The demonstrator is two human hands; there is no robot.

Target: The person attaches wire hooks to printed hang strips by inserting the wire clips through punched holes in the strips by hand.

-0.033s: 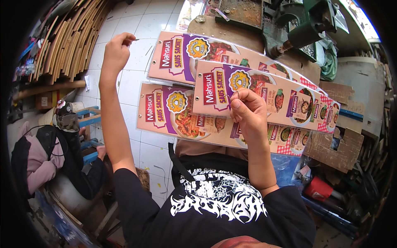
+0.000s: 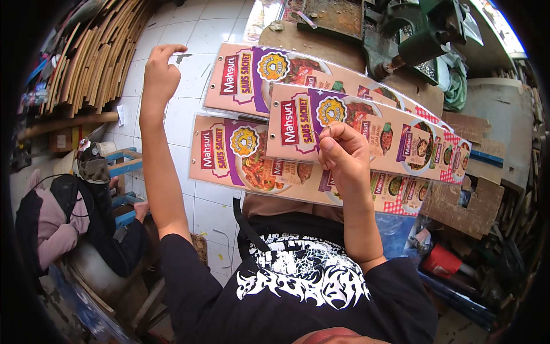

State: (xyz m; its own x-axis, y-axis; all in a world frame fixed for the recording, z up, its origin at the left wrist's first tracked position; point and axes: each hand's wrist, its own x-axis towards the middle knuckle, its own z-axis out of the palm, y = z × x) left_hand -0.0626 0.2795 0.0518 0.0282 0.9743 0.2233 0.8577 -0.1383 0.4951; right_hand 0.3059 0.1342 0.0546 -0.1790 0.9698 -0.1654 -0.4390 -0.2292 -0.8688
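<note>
Placards [image 2: 389,135] lengthwise left-to-right; eyelets [image 2: 272,136] leftmost

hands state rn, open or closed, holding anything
Left hand: partly open, index finger out, nothing visible in it.
Right hand: closed in a pinch over the uppermost printed sign; cannot tell whether it holds anything.

The left hand [image 2: 162,71] loosens its pinch. Its index finger [image 2: 176,49] now points out straighter, and the thumb [image 2: 173,71] sits apart from it.

A black short-sleeved T-shirt [image 2: 286,315] bears jagged white lettering [image 2: 306,289] and a web-like print [image 2: 303,260].
</note>
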